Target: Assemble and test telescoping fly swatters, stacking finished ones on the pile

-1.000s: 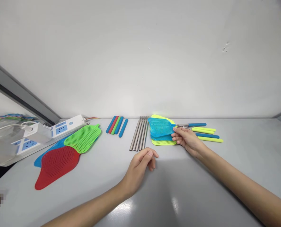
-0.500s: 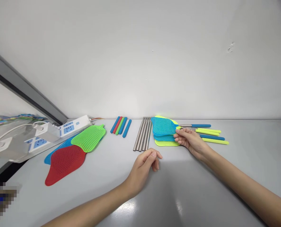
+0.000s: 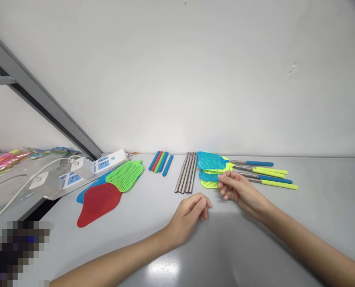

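Note:
My right hand (image 3: 239,190) is just in front of a group of fly swatters at the back right, fingers bent and a little apart, with nothing visible in them. Its fingertips overlap the edge of the lower blue swatter head (image 3: 209,175); whether they touch cannot be told. On top of the group lies another blue swatter head (image 3: 212,161), with yellow heads (image 3: 210,184) below. Their blue handles (image 3: 259,163) and yellow handles (image 3: 279,184) point right. My left hand (image 3: 191,217) hovers closed and bare near the metal rods (image 3: 186,173).
Several short coloured grips (image 3: 161,162) lie left of the rods. Farther left are loose green (image 3: 126,175), red (image 3: 99,202) and blue (image 3: 89,190) swatter heads. A power strip (image 3: 110,159) with plugged-in adapters and plastic bags (image 3: 12,175) stand at the left edge. The wall (image 3: 225,99) rises behind.
My right hand has let go of the top blue swatter's neck and drawn back toward me. My left hand keeps its pose. The whole view has swung left.

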Demonstrator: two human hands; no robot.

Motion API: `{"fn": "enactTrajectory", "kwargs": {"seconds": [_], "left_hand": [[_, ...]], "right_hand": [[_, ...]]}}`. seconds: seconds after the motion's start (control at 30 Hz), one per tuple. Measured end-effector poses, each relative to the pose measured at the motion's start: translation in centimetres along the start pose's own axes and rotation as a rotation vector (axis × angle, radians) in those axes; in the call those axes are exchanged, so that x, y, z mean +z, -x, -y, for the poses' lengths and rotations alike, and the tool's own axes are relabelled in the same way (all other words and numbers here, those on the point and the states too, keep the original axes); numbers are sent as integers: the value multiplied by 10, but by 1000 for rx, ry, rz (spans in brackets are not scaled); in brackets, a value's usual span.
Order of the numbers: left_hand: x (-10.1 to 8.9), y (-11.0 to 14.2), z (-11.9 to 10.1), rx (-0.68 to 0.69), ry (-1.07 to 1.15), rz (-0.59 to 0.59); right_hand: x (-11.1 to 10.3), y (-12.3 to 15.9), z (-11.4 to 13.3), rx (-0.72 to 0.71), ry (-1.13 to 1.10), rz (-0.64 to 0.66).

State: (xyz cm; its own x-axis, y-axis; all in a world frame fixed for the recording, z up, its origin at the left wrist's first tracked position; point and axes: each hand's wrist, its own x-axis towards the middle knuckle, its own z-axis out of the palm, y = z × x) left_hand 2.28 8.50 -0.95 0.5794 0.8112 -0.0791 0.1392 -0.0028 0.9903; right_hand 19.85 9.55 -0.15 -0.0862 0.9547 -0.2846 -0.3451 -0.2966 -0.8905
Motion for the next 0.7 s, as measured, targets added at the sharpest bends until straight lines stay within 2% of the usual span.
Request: {"fn": "enactTrajectory", "kwargs": {"seconds": [0.13, 0.2, 0.3, 0.37, 0.4, 0.43, 0.5, 0.57, 0.63, 0.7], "left_hand": [[-7, 4, -7, 22, -131, 43], [-17, 7, -15, 49, -234, 14], [-42, 11, -24, 118, -521, -59], [-68, 15, -24, 170, -805, -109], [-82, 18, -21, 165, -937, -173], [-97, 21, -17, 127, -1047, -257], [-127, 26, -7, -42, -1199, -376], [-151, 32, 4, -223, -1308, -424], [-167, 36, 11, -314, -1374, -464], [-175, 37, 16, -365, -1400, -496]], "right_hand": [[8, 3, -17, 45, 32, 110], [8, 1, -24, -1, 76, 116], [7, 0, -30, -53, 149, 138], [7, 0, -31, -72, 176, 145], [7, 0, -31, -78, 179, 147], [7, 1, -31, -81, 177, 149], [7, 2, -30, -86, 174, 153], [7, 3, -30, -94, 179, 159], [7, 4, -30, -105, 184, 162], [8, 4, -30, -112, 180, 163]]}}
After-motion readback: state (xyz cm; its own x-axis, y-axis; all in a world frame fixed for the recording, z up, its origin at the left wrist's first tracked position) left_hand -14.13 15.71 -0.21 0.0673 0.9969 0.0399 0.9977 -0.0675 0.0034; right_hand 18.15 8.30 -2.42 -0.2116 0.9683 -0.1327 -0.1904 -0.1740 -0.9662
